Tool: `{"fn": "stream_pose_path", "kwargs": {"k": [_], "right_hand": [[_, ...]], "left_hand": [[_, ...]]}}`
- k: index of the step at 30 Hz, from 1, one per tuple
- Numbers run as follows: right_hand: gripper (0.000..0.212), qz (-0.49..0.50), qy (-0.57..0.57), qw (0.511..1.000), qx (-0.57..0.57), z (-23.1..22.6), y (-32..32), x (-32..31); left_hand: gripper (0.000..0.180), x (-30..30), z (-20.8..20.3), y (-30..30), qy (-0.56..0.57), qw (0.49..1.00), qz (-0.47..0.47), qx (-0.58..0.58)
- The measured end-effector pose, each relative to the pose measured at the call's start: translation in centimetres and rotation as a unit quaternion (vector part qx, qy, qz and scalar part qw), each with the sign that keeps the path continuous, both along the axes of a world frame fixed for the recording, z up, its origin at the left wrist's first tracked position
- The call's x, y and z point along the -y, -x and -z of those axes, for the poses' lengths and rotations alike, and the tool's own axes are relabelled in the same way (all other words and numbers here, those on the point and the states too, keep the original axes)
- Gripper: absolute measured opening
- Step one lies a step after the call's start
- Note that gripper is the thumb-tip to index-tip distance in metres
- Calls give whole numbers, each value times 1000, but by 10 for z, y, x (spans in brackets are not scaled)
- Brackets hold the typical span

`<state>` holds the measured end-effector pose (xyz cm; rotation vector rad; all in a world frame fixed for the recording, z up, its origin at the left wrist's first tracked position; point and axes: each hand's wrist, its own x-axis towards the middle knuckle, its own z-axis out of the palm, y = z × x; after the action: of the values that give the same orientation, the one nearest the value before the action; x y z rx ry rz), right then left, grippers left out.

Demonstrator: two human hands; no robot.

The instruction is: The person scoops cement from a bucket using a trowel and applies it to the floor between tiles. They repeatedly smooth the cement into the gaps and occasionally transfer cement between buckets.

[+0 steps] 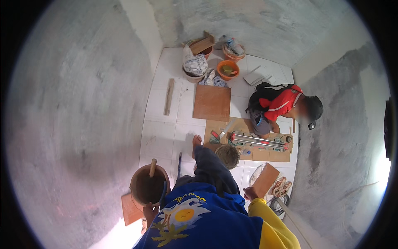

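Observation:
My left hand (150, 213) is at the near rim of a brown bucket (133, 186), its fingers closed at the edge. Dark grey mortar (150, 189) lies inside the bucket, and a wooden handle (153, 167) sticks up at the far rim. My right hand (250, 193) is curled at the near-left corner of a reddish-brown board (265, 179), beside my hip. What its fingers hold, if anything, is hidden. The board overlaps a round white container (256, 173). Ahead of my legs stands a second bucket (227, 156) with grey mortar.
A co-worker in red and black (278, 106) crouches at right by a tile cutter (260, 142) on cardboard (259, 157). A brown board (212, 102), wooden strip (169, 96) and orange bucket (228, 70) lie farther off. Sandals (282, 186) and a coiled hose (278, 205) are at right.

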<state>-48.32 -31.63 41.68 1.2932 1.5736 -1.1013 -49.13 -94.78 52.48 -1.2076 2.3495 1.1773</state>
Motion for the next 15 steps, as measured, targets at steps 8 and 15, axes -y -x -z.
{"fn": "stream_pose_path", "kwargs": {"k": [8, 15], "right_hand": [[24, 232, 2, 972, -30, 18, 56, 22], [24, 326, 12, 942, -81, 20, 188, 19]], "left_hand": [[39, -61, -36, 272, 19, 964, 258, -57], [39, -173, -73, 536, -289, 955, 42, -55]]}}
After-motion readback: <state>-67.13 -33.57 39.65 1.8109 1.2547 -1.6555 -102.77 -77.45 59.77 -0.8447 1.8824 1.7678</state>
